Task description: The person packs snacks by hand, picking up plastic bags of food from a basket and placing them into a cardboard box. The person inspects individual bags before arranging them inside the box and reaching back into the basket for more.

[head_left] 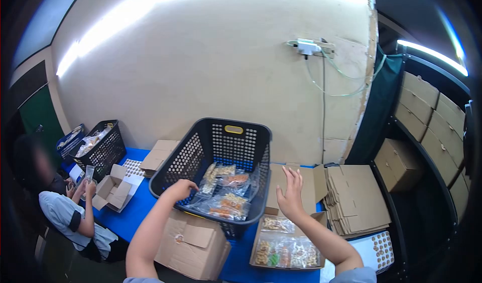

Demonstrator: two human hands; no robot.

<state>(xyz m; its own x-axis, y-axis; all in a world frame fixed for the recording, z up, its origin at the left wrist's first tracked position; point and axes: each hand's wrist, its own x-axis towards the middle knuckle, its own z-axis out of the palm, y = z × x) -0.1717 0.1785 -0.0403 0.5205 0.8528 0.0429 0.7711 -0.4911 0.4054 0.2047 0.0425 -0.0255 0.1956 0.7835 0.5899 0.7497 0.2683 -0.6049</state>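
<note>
A large black plastic basket [211,125] stands tilted in front of me with several clear bags of snacks [228,202] inside. My left hand [182,190] is at the basket's near left rim, its fingers bent loosely downward with nothing visible in them. My right hand [291,192] is raised above the open carton on the right, fingers spread and holding nothing. In that open carton [286,269] lie several packed snack bags [288,251], with white, orange and green contents. A closed cardboard box [193,245] sits below my left forearm.
Flattened cartons [359,197] are stacked at right, beside a sticker sheet [382,250]. Boxes fill the shelf [401,165] at far right. On the left, a co-worker [75,218] handles a clear container next to an open box [113,188]. Another basket [108,152] stands behind it.
</note>
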